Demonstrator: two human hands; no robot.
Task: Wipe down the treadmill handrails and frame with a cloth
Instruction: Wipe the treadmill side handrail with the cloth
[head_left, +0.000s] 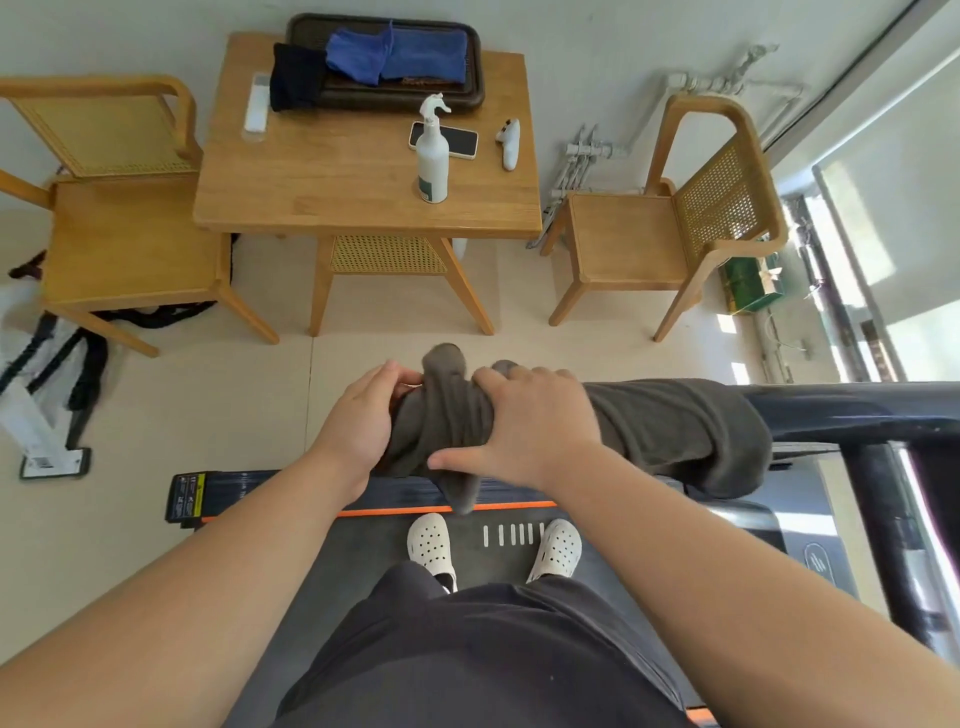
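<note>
A grey-brown cloth (675, 426) is draped over the black treadmill handrail (852, 405), which runs off to the right. My left hand (363, 415) cups the cloth's left end, where the rail's tip is hidden under the fabric. My right hand (530, 421) presses flat on top of the cloth, thumb spread toward me. I stand on the treadmill belt (363, 551) in white clogs, behind its orange stripe.
A wooden table (337, 176) stands ahead with a white spray bottle (432, 156), a phone (457, 139), a dark tray (472, 62) holding a blue cloth (400, 54). Wooden chairs (124, 218) (670, 228) flank it. The treadmill upright (883, 499) rises at right.
</note>
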